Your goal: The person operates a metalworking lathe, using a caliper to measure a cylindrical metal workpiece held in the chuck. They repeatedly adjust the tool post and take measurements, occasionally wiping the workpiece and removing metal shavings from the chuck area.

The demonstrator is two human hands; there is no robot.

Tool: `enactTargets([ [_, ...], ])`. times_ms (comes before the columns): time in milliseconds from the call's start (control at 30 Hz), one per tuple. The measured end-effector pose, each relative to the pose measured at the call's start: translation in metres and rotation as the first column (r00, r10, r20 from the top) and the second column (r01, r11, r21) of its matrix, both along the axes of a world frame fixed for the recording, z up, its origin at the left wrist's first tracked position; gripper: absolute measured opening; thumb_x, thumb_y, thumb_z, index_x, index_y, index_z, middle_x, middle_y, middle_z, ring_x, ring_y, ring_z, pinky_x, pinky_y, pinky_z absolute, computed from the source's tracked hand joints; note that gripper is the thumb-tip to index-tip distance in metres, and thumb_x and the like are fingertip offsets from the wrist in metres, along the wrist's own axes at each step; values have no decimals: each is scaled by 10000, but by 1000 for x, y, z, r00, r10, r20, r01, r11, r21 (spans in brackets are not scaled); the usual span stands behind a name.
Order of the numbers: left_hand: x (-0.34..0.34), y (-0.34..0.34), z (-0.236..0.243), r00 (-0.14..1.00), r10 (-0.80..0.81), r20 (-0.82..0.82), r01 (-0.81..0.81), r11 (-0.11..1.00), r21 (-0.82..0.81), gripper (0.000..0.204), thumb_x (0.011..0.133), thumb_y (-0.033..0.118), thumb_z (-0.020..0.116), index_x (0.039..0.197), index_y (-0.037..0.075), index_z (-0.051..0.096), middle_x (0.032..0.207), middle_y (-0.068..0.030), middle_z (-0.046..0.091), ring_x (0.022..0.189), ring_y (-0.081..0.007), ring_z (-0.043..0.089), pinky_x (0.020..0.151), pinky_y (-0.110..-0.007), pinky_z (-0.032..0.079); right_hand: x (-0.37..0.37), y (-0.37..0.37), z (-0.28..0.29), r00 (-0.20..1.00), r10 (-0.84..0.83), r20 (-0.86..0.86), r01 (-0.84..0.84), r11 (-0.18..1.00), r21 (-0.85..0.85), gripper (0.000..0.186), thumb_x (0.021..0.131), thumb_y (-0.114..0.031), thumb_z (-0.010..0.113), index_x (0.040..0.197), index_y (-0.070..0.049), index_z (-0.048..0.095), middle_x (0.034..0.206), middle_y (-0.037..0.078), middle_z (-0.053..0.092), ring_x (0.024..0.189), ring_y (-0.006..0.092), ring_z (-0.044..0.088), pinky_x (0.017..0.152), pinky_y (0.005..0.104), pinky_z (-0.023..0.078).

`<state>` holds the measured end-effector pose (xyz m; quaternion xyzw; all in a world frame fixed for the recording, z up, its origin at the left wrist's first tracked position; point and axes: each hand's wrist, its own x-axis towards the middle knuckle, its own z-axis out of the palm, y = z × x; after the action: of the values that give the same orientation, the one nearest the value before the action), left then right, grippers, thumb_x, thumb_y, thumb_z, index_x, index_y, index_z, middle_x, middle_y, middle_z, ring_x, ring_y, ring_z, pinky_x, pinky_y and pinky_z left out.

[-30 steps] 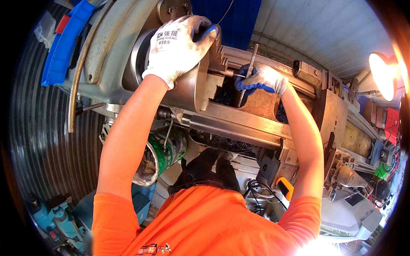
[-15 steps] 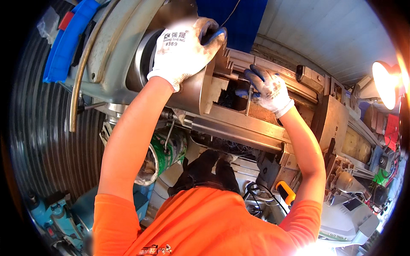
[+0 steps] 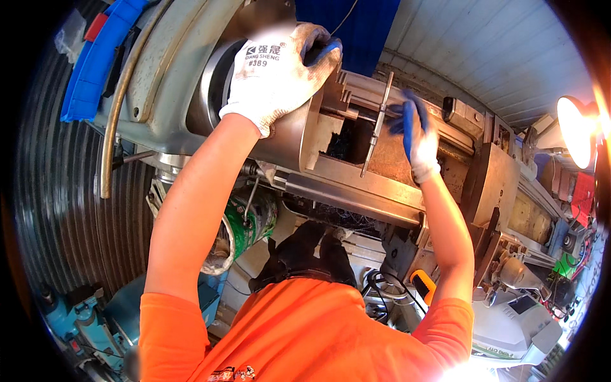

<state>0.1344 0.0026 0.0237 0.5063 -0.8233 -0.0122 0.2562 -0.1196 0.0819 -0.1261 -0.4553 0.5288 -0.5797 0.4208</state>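
My left hand (image 3: 283, 67), in a white glove with blue-coated fingers, lies over the lathe chuck (image 3: 283, 143). Its fingers curl over the far side and their tips are hidden. A slim metal rod (image 3: 344, 113) sticks out of the chuck jaws toward the right. Across the rod's end stands a long tap wrench (image 3: 378, 124), thicker at its middle, tilted with its far end to the right. Just right of the wrench, my gloved right hand (image 3: 417, 130) is apart from it, fingers stretched out and slightly blurred, holding nothing.
Lathe bed rails (image 3: 366, 188) run to the right, up to the carriage (image 3: 490, 184). Dark chips (image 3: 340, 143) lie below the rod. A lit lamp (image 3: 576, 130) glows at right. A green bucket (image 3: 254, 216) stands below the chuck; a bent brass-coloured pipe (image 3: 114, 134) hangs at left.
My right hand has let go of the tap wrench and moved right, its fingers straightening. The wrench has turned a little, and more of it shows. My left hand stays nearly in place.
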Motion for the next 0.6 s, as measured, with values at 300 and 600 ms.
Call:
enactTargets([
  [300,2,-1,0,999,-45,22,45,999,-10,448,940,588,561,1129,198,675,1028,-104,725,909,-320,699,803,-404,558,-1,-22,18,216,-354,-910,-506,756,-415,596,736,-390,788,1226,-82,644,1293,131,608,1232,353,560,1074,499,431],
  [600,-4,-2,2,997,-63,-35,64,998,22,391,927,479,634,1091,130,699,1036,-133,711,964,-348,672,846,-414,533,-10,-31,-38,658,323,-680,-316,939,140,554,845,-548,683,1046,-36,745,819,158,717,765,281,718,698,372,578],
])
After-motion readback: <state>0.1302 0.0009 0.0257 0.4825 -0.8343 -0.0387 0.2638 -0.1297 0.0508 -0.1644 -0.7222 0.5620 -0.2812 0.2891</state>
